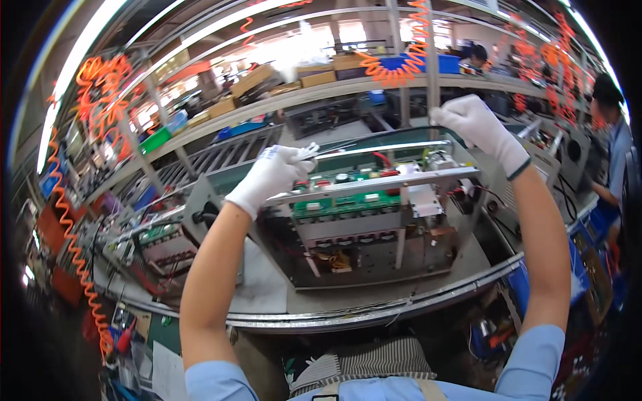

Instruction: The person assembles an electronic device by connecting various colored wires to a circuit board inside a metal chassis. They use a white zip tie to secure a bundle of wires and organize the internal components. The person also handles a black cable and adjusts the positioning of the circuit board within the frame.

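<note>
An open metal machine chassis (374,287) stands in front of me, with a green circuit board (348,204), dark components and wires inside. My left hand (271,175), in a white glove, is closed over the chassis's far left part. Out of its fingers stick thin white strips (309,152) that look like cable ties. My right hand (476,127), also gloved, is raised above the chassis's far right corner, fingers curled into a fist. Whatever those fingers may hold is hidden. A metal bar (381,184) runs across the top of the chassis between my hands.
Another open chassis (160,237) sits to the left, and a grey panelled unit (528,167) to the right. A roller conveyor (231,154) lies behind. Boxes (317,77) line a shelf, and orange coiled hoses (67,227) hang around. A person (612,147) works at far right.
</note>
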{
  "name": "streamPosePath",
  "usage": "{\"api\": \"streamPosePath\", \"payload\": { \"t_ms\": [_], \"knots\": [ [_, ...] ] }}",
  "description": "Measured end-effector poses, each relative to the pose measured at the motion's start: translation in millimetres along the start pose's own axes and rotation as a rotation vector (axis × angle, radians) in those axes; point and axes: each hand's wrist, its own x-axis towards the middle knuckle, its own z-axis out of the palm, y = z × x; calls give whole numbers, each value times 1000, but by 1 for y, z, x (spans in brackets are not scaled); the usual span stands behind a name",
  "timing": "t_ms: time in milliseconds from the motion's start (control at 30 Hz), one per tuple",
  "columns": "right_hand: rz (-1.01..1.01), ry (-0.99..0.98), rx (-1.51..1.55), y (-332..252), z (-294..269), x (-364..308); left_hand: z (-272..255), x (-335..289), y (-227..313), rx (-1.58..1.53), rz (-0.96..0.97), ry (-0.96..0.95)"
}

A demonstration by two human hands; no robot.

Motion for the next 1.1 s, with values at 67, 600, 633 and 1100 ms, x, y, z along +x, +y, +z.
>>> {"api": "streamPosePath", "payload": {
  "t_ms": [67, 600, 633, 1100],
  "knots": [
    [-49, -52, -201, 30, 10, 11, -3, 0, 3, 393, -43, 35],
    [-522, -137, -435, -28, 162, 70, -40, -4, -12, 399, -97, 53],
    [-504, -144, -354, -29, 158, 67, -27, -8, 12, 340, -286, 2],
    [-351, -267, -164, -52, 136, 50, -33, 3, -16, 1019, -74, 299]
  ]
}}
